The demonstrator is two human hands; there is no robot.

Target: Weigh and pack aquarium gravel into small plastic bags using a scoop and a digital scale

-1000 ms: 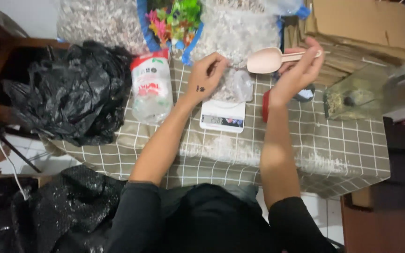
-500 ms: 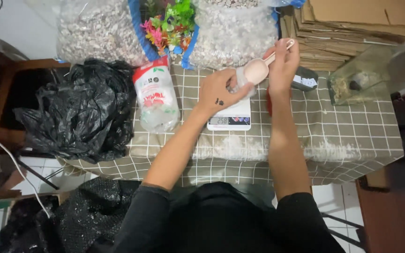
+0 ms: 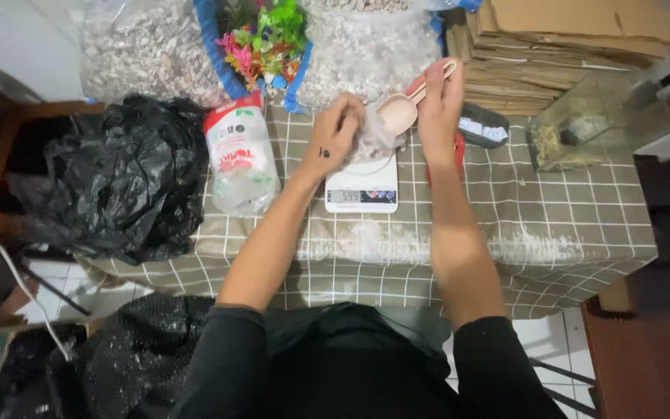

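checkered tablecloth [image 3: 552,209] w/ scale [image 3: 362,188], gravel bags [image 3: 145,50] behind.

White scale's grey screen [image 3: 348,195]; red-white pouch [image 3: 236,159] left of it.

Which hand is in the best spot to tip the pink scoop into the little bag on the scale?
Probably the right hand: it already holds the pink scoop tilted beside the small clear bag. The left hand is busy gripping that bag over the white scale.
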